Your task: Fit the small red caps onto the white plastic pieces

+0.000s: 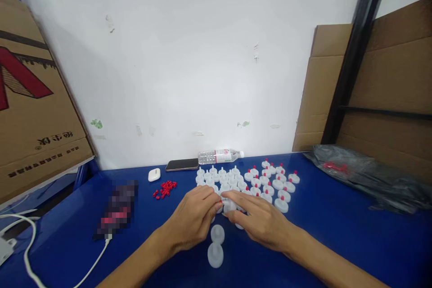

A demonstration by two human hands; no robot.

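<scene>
My right hand (pixel 259 218) grips a white plastic nozzle cap (pixel 230 206) between thumb and fingers, its tip turned toward the left. My left hand (pixel 195 213) pinches a small red tip cap (pixel 221 201) at the end of that nozzle. Beyond my hands stand several white nozzle caps with bare tips (pixel 212 174). Right of those are several nozzle caps with red tips (pixel 281 204). Two round white caps (pixel 216 254) lie just in front of my hands. A loose pile of red tip caps (pixel 165 189) is left of my left hand.
Along the wall lie a clear water bottle (pixel 221 156), a phone (pixel 182 164) and a white earbud case (pixel 154 174). A blurred-out device (pixel 116 211) with a white cable is at left. A dark plastic bag (pixel 367 180) lies at right. Cardboard (pixel 37 112) stands at the left side.
</scene>
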